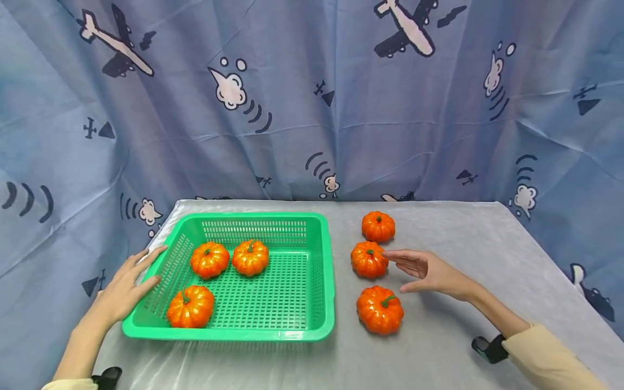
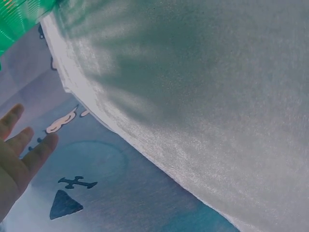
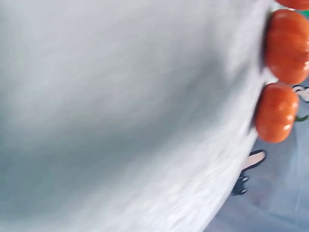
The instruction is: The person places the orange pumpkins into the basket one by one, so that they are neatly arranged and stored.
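My left hand rests at the left rim of a green plastic basket, its fingers fairly straight. Inside the basket lie three small orange pumpkins: two toward the back, a left one and a right one, and one at the front left. Right of the basket, three more stand in a column: far, middle and near. My right hand hovers beside the middle one, thumb and fingers apart; whether the fingertips touch it I cannot tell. The right wrist view shows pumpkins but no hand.
A pale grey cloth covers the table. Behind and at the sides hangs a blue curtain printed with aeroplanes. Dark wrist straps sit by the cuffs of both beige sleeves.
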Tool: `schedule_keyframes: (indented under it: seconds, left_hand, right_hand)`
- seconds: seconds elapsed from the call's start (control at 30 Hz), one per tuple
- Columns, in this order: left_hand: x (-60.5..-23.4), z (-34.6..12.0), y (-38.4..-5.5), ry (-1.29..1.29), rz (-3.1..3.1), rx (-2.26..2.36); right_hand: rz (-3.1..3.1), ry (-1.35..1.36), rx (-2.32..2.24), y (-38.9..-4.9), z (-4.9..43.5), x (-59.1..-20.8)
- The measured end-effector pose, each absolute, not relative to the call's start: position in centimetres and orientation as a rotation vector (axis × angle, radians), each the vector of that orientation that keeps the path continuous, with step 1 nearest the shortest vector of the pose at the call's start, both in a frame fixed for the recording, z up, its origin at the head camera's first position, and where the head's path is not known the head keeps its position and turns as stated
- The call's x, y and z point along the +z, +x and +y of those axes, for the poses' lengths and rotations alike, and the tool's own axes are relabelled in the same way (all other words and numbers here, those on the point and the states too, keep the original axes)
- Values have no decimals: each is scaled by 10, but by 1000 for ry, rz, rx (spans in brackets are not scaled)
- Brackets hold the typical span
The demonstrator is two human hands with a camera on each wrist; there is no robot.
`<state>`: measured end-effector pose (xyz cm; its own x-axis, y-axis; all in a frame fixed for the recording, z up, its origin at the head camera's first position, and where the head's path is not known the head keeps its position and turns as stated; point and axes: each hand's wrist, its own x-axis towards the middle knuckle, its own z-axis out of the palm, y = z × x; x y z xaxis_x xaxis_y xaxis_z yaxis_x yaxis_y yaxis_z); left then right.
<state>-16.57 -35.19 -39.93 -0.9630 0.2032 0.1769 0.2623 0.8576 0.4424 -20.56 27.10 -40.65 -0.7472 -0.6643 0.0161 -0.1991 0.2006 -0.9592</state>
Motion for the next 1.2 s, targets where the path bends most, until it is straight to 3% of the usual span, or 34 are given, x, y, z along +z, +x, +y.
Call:
schedule_keyframes:
  seconds: [0.33,1.2]
  left_hand:
    - [-400,-356,-161,-333,-2936,-721]
    - [-399,-352,-165,-316,-2966,-715]
  right_hand:
    - [1931,-832,-1550,-200,292,-437]
    - [2043,-1041,-1399,-186,231,-453]
